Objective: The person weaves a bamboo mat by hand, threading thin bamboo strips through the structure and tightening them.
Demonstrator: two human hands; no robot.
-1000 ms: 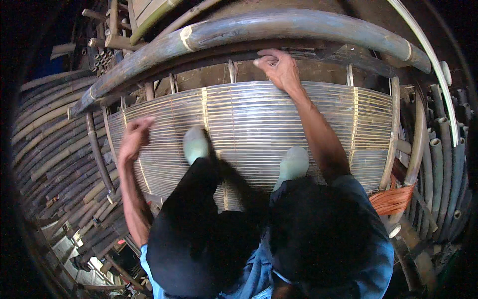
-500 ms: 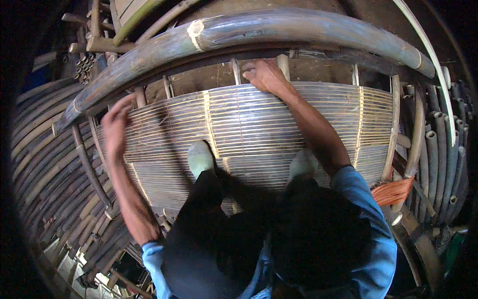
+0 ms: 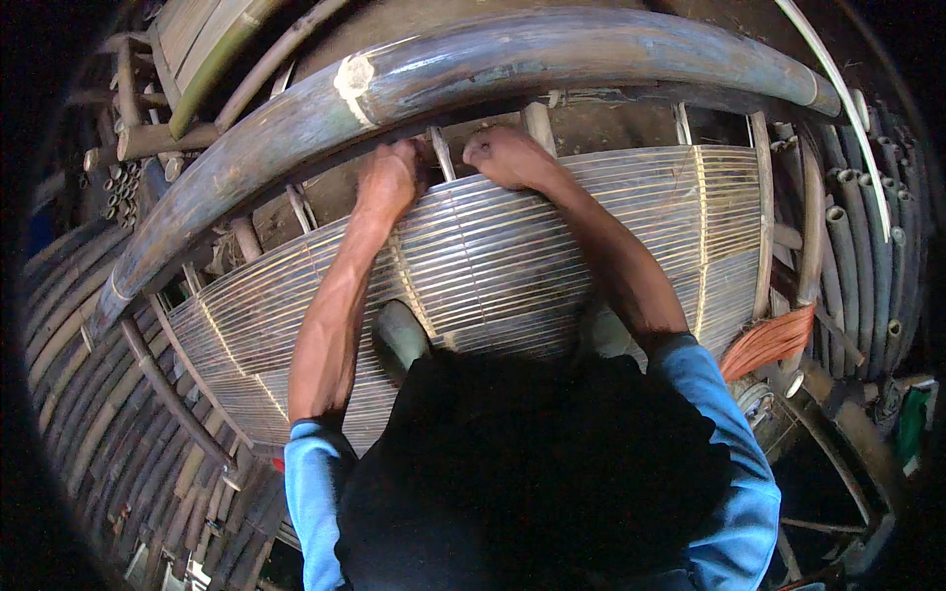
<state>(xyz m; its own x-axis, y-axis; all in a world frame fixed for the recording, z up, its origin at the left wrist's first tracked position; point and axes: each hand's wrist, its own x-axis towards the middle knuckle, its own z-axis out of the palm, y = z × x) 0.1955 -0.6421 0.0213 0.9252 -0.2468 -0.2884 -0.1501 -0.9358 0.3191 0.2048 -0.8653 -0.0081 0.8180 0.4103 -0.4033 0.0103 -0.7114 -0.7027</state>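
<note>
A: Where's the mat?

B: The slatted mat [image 3: 532,266] fills the middle of the frame, below the thick pole [image 3: 591,49] that arches across the top.

A: And the hands?

B: Both are at the mat's upper edge, either side of a thin upright strip [image 3: 441,155]. The left hand [image 3: 392,175] is bent downward, its fingertips hidden; the right hand [image 3: 507,158] is loosely curled. I can't tell whether either pinches anything.

A: What could go wrong?

B: I'd worry about fingers first. They're in the narrow gap between mat and pole, so if either shifts, they could be nipped. A thin slat could also crack or splinter if tugged hard at that edge.

A: Anything underfoot?

B: The left boot [image 3: 402,335] seems to rest on the slats, and the right boot [image 3: 609,333], deep in shadow, probably does too. The slats shine, so a sole could slip, or weight could loosen the pale bands [image 3: 702,236] crossing them.

A: Any labels or writing?

B: None I can read. The green thing [image 3: 916,424] at lower right is too small and dim to show any; the mat and pole look unmarked.
</note>
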